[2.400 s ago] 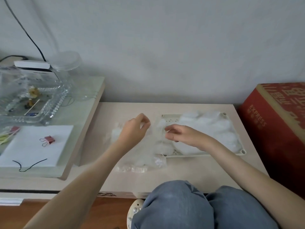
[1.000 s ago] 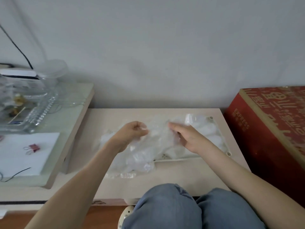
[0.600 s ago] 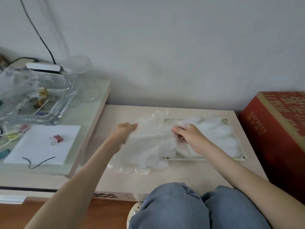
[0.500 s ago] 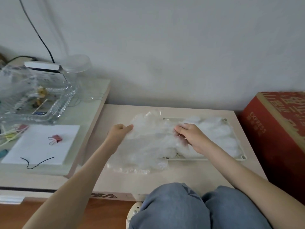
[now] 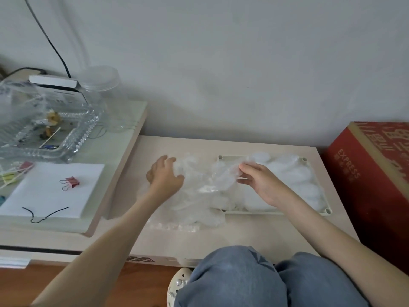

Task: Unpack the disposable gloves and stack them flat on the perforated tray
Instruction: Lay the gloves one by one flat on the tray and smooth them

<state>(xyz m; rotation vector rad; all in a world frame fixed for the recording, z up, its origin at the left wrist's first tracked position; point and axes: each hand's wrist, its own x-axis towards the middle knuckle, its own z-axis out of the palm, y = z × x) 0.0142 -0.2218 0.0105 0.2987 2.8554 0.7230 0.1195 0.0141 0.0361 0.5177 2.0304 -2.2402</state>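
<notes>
Disposable gloves (image 5: 292,176) of thin, cloudy-clear film lie layered in the perforated tray (image 5: 254,212), a shallow cream plastic rectangle with a round post at each corner. They cover most of its floor. One more glove (image 5: 221,180), wrinkled and glossy, spans the tray's left rim between the two hands. The right hand (image 5: 260,185) hovers over the tray's left part. Its thumb and forefinger pinch the glove's edge, and its other fingers (image 5: 244,180) are loosely bent beneath. The left hand (image 5: 164,177) is left of the tray, palm down, its fingers curled into the crumpled film at the glove's other end, gripping it. Just left of the tray, and lapping its near-left corner, a heap of loose film (image 5: 194,211) rests on the worktop (image 5: 254,233), a pale, smooth, wood-look board. Whether that heap is gloves or wrapping, I cannot tell. Right of the tray, off the worktop, stands a red cardboard box (image 5: 374,173) with printed lettering.
</notes>
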